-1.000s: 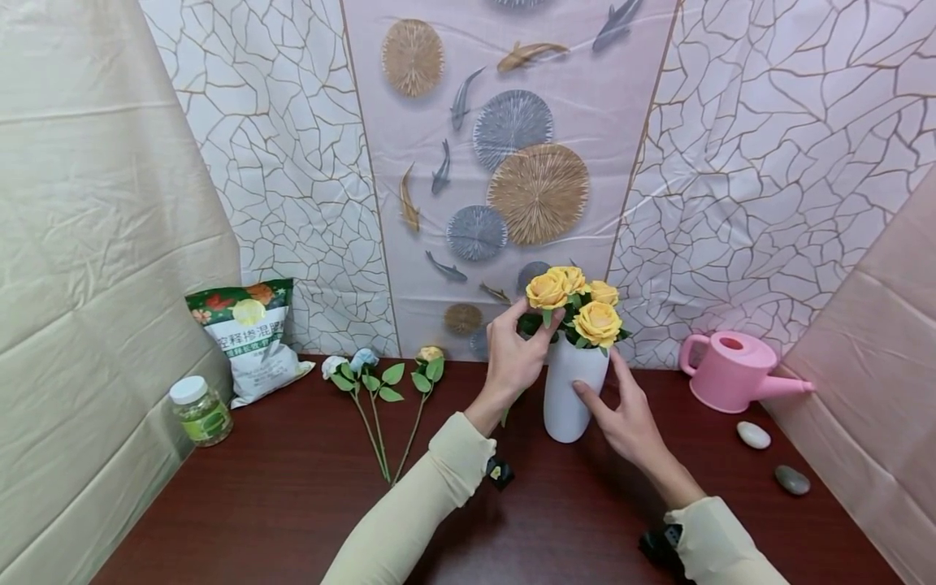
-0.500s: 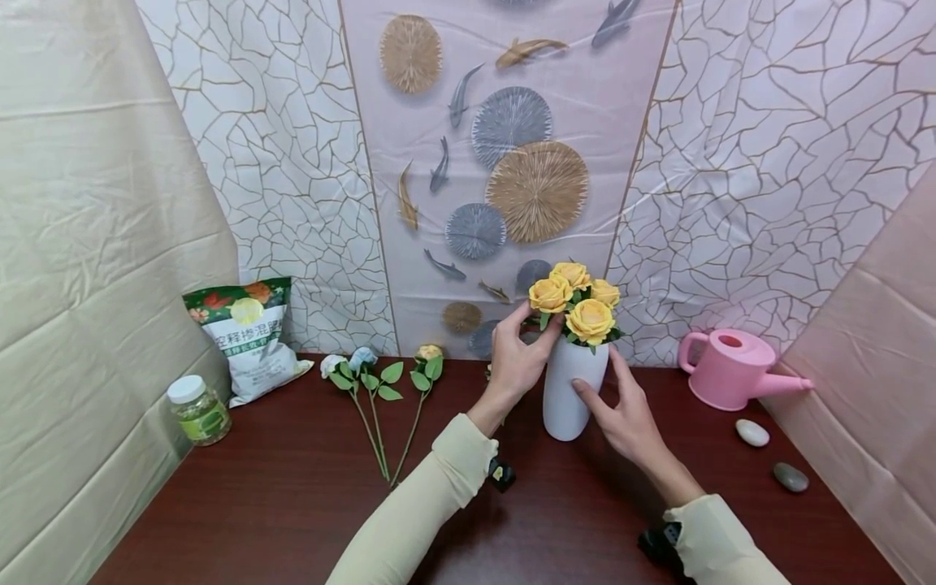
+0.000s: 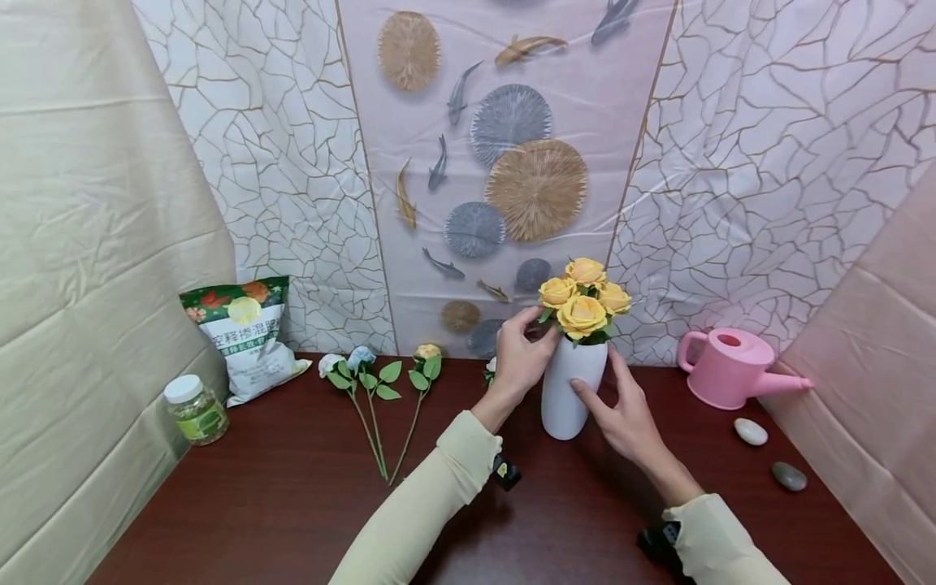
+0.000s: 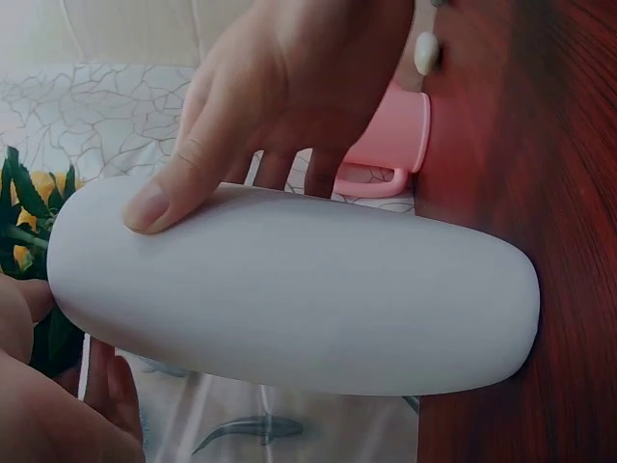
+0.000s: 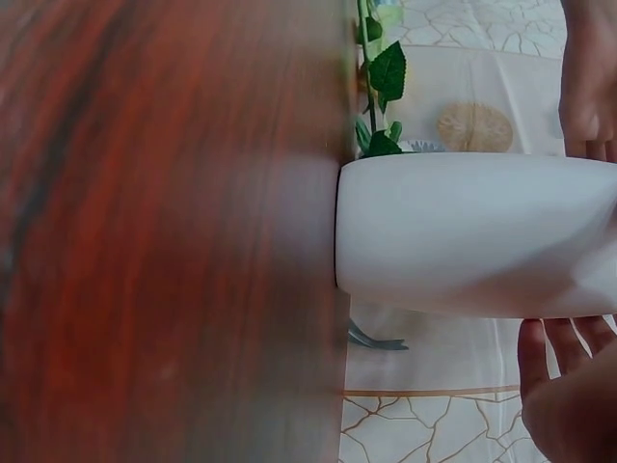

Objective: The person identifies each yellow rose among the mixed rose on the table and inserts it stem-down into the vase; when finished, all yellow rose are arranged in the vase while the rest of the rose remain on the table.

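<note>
Upright on the dark table stands a white vase (image 3: 566,398) with several yellow roses (image 3: 582,316) in its mouth. My right hand (image 3: 630,422) grips the vase from the right, thumb (image 4: 149,204) across its front and fingers behind. At the left of the rim, my left hand (image 3: 521,359) has its curled fingers and thumb around the leaves and stems just under the blooms. What exactly lies between those fingertips is partly hidden by the hand and the vase.
Left on the table lie a white rose (image 3: 331,365), a blue rose (image 3: 361,357) and a yellow rose (image 3: 427,353). Behind them stand a jar (image 3: 196,410) and a fertilizer bag (image 3: 249,345). A pink watering can (image 3: 731,370), a white stone (image 3: 751,431) and a grey stone (image 3: 789,476) sit right.
The yellow roses have shifted right and now sit more centred and closer together over the vase. My left hand has moved slightly right with them. The right hand stays on the vase.
</note>
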A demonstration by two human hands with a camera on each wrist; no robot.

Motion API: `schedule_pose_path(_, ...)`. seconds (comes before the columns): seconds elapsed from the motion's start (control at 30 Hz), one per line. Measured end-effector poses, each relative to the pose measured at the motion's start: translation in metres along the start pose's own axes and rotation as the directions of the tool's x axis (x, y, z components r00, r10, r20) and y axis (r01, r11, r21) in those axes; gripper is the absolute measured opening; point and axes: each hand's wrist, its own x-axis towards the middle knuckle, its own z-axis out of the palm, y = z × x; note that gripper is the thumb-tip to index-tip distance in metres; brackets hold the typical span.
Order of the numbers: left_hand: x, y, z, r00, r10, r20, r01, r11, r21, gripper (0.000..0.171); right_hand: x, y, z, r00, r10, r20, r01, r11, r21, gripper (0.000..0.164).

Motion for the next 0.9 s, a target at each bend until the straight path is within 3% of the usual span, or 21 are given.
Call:
schedule_pose_path(0.13, 0.000, 0.002, -0.001, 0.997, -0.078, 0.015, 0.078, 0.997, -0.016, 0.033, -0.001, 0.002, 0.001, 1.000, -0.008, -0.005, 0.008, 1.000, -0.001, 0.085)
schedule_pose_path(0.27, 0.000, 0.002, -0.002, 0.993, -0.110, 0.030, 0.111, 0.993, -0.037, 0.042, -0.002, 0.002, 0.001, 1.000, -0.015, -0.012, 0.015, 1.000, 0.013, 0.083)
schedule_pose_path(0.37, -0.001, 0.001, -0.005, 0.994, -0.108, 0.036, 0.110, 0.991, -0.072, 0.045, -0.002, 0.002, 0.002, 1.000, -0.019, -0.009, 0.019, 1.000, 0.013, 0.084)
schedule_pose_path(0.5, -0.002, -0.001, -0.014, 0.996, -0.059, 0.071, 0.067, 0.991, -0.115, 0.041, -0.003, 0.004, 0.002, 1.000, -0.016, -0.005, 0.016, 1.000, 0.020, 0.084)
schedule_pose_path(0.7, -0.008, -0.010, -0.040, 0.993, 0.029, 0.111, -0.015, 0.992, -0.127, 0.041, -0.003, 0.004, 0.002, 1.000, 0.000, 0.008, -0.001, 1.000, 0.010, 0.084)
schedule_pose_path(0.9, -0.017, -0.031, -0.080, 0.998, -0.002, 0.068, 0.007, 0.997, -0.071, 0.029, -0.002, 0.005, 0.000, 1.000, 0.018, 0.012, -0.018, 1.000, 0.012, 0.085)
